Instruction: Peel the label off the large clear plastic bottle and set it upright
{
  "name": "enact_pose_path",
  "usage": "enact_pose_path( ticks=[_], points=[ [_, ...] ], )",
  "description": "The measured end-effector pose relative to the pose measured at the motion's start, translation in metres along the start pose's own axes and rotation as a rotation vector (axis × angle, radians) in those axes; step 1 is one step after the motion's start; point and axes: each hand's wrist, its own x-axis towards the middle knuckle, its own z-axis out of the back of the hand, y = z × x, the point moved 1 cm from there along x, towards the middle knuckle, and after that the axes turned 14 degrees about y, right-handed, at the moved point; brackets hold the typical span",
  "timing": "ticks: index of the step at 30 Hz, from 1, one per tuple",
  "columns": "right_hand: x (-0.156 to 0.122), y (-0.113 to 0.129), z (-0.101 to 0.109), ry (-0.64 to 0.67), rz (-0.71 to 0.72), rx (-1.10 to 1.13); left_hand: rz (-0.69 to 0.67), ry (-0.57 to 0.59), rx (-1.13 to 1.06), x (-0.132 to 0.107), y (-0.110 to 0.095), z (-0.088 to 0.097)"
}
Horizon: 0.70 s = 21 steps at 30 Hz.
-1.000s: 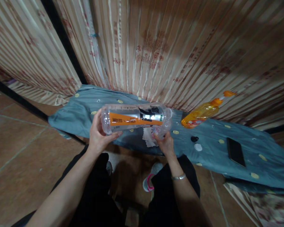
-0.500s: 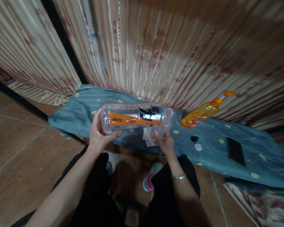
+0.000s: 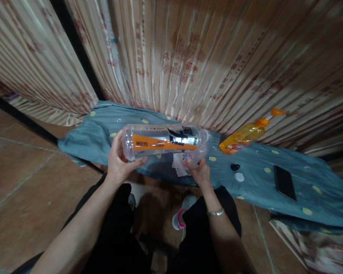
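Note:
I hold a clear empty plastic bottle [image 3: 162, 141] with an orange label sideways over a blue-grey cloth [image 3: 263, 182]. My left hand [image 3: 118, 161] grips the bottle's base end from below, fingers wrapped round it. My right hand [image 3: 198, 171] is closed at the bottle's neck end, pinching under it. A crumpled white tissue [image 3: 178, 167] lies on the cloth just behind my right hand. A silver bracelet sits on my right wrist.
An orange pump bottle [image 3: 246, 135] lies on the cloth at the right. A small black cap [image 3: 234, 166] and a white cap [image 3: 239, 177] lie near it, and a black phone [image 3: 285, 182] farther right. Patterned curtains hang behind. Brown floor tiles spread at the left.
Almost nothing has moved. My right hand has shifted very slightly at the bottle's neck; the bottle stays sideways in both hands.

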Motion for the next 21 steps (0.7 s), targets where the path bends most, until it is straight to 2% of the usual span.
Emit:
enact_pose_path(
  ticks=[21],
  points=[
    [-0.0014,0.0019,0.0016,0.001,0.004,-0.006,-0.004,0.006,-0.015,-0.0002,0.0015,-0.0002]
  ],
)
